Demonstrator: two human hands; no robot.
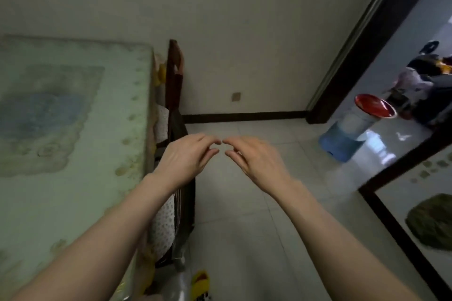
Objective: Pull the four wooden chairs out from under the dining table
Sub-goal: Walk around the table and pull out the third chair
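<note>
The dining table (73, 198), covered with a pale green patterned cloth, fills the left of the view. Two dark wooden chairs stand pushed in along its right edge: a far chair (175, 73) and a near chair (187, 203) with a spotted cushion on the seat. My left hand (188, 157) hovers above the near chair's backrest without touching it, fingers loosely curled and holding nothing. My right hand (254, 157) floats over the tiled floor just to its right, also empty. The fingertips of both hands almost meet.
Pale tiled floor (244, 239) runs to the wall. A dark-framed doorway (342, 68) opens at right, with a blue water jug (342, 139) and a red-lidded white bucket (374, 107) beyond. A second dark-edged table (403, 239) sits at lower right. A yellow object (199, 283) lies below.
</note>
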